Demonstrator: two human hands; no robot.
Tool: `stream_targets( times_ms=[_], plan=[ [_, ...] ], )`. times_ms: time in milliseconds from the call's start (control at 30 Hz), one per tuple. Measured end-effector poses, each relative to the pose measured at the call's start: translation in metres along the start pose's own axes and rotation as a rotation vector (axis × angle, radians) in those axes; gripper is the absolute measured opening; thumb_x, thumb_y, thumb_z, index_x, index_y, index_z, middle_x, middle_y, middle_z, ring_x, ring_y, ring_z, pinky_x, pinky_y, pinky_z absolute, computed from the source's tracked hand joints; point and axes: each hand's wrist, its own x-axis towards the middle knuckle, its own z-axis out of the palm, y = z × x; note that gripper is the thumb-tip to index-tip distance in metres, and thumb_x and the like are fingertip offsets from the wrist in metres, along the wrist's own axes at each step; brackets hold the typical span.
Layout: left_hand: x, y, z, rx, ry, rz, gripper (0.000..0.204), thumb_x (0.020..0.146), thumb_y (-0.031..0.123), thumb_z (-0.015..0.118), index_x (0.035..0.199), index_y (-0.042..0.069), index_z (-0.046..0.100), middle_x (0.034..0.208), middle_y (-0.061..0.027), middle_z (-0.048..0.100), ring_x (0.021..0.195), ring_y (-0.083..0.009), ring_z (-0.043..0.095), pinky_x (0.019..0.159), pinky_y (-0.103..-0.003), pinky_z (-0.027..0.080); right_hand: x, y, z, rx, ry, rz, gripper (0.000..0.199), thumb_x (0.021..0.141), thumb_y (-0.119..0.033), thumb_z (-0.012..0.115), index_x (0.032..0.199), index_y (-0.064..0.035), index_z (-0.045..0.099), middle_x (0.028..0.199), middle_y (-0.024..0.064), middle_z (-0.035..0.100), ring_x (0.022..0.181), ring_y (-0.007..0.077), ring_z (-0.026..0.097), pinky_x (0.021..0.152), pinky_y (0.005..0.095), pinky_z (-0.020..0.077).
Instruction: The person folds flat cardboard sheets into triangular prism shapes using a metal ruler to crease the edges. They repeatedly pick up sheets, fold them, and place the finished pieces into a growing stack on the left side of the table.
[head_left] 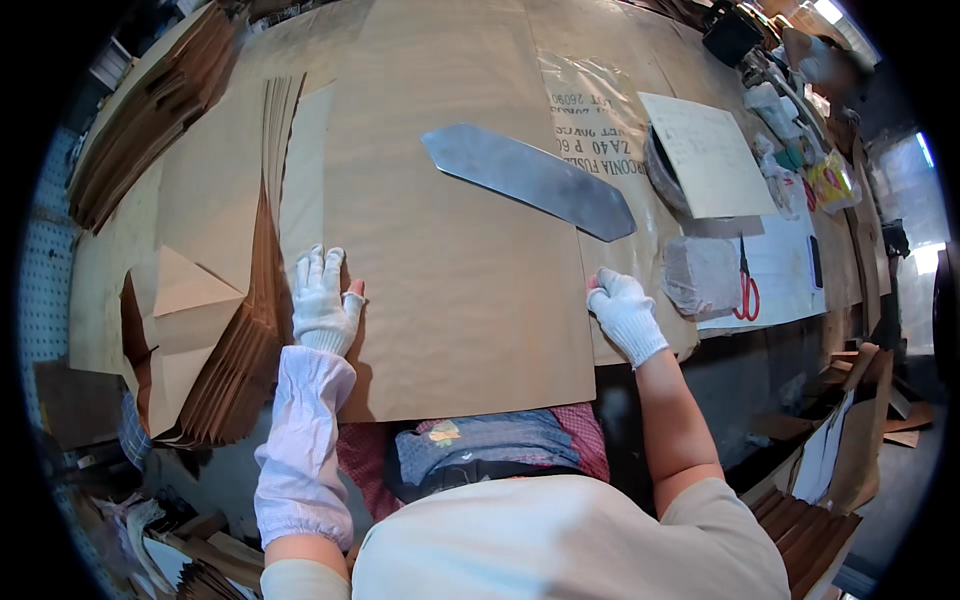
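A large brown paper sheet (460, 330) lies lengthwise before me, its near end reaching over the table edge above my lap. My left hand (325, 305), in a white glove, rests flat on the sheet's left edge with fingers stretched out. At the right edge my gloved right hand (627, 312) has its fingers curled in, the sheet's edge seemingly pinched there; the fingertips are partly hidden. Across the sheet's far right part lies a flat grey metal plate (530, 182), long with angled ends, slanting down to the right. Neither hand touches it.
Folded brown paper stacks (225, 370) stand at the left, another pile (150, 110) farther back. To the right are a printed plastic sack (600, 130), a pale board (705, 155), a wrapped block (700, 275) and red-handled scissors (747, 295). Another person (825, 62) is at the far right.
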Motion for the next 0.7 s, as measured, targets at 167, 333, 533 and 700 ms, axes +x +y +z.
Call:
stream_targets(
  times_ms=[167, 333, 533, 700],
  plan=[
    [0.008, 0.003, 0.003, -0.07, -0.011, 0.03, 0.061, 0.089, 0.021, 0.074, 0.145, 0.009, 0.054, 0.154, -0.0218, 0.046, 0.145, -0.0417, 0.038, 0.12, -0.049, 0.032, 0.006, 0.017, 0.0, 0.355, -0.038, 0.018, 0.015, 0.092, -0.01, 0.059, 0.095, 0.0025, 0.067, 0.079, 0.0009, 0.064, 0.074, 0.0099, 0.058, 0.067, 0.0273, 0.0477],
    [0.004, 0.002, -0.001, -0.09, -0.011, 0.004, 0.057, 0.086, 0.015, 0.074, 0.141, 0.008, 0.058, 0.156, -0.0201, 0.044, 0.146, -0.04, 0.038, 0.119, -0.047, 0.033, 0.005, 0.005, -0.008, 0.381, -0.059, 0.073, 0.017, 0.091, -0.01, 0.062, 0.1, 0.0033, 0.069, 0.082, 0.0016, 0.065, 0.074, 0.0088, 0.057, 0.068, 0.0252, 0.0476],
    [-0.016, -0.011, -0.029, -0.239, -0.036, 0.297, 0.049, 0.076, 0.005, 0.078, 0.123, 0.007, 0.067, 0.139, -0.0156, 0.061, 0.133, -0.0382, 0.053, 0.111, -0.047, 0.044, -0.007, -0.001, 0.019, 0.09, 0.532, -0.408, 0.014, 0.081, -0.01, 0.072, 0.094, -0.003, 0.071, 0.084, 0.0093, 0.07, 0.077, 0.023, 0.069, 0.073, 0.0313, 0.0546],
    [-0.018, -0.029, -0.069, -0.201, -0.271, 0.404, 0.043, 0.077, 0.0, 0.07, 0.119, 0.008, 0.069, 0.138, -0.0128, 0.064, 0.132, -0.0382, 0.054, 0.105, -0.048, 0.05, -0.005, 0.011, 0.021, -0.317, 0.476, -1.084, 0.018, 0.071, -0.008, 0.077, 0.088, -0.0139, 0.073, 0.087, 0.003, 0.071, 0.08, 0.0263, 0.069, 0.069, 0.0387, 0.055]
  ],
)
